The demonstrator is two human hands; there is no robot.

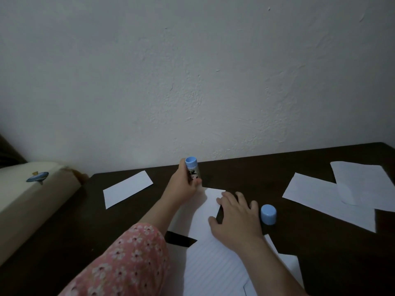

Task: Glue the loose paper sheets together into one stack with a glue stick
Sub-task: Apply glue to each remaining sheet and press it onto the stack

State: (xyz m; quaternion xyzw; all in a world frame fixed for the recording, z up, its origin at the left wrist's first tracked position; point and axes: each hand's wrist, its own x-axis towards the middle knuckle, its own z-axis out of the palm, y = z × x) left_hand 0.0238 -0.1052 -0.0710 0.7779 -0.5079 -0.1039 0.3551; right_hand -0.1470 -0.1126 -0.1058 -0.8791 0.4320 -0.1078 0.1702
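Left hand [183, 184] curled around glue stick [192, 170], tip pressed down, seemingly at far edge of paper strip [205, 212]. Right hand [233, 218] flat, fingers spread, pinning that strip. Cap [268, 214] just beside. Gluing underway; next, laying another sheet [127, 189] squarely on top.

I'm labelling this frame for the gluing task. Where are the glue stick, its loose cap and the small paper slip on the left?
glue stick [193, 170]: head view, on its printed barrel above the gripping fingers.
loose cap [268, 214]: head view, on its blue side wall.
small paper slip [127, 189]: head view, on its middle.
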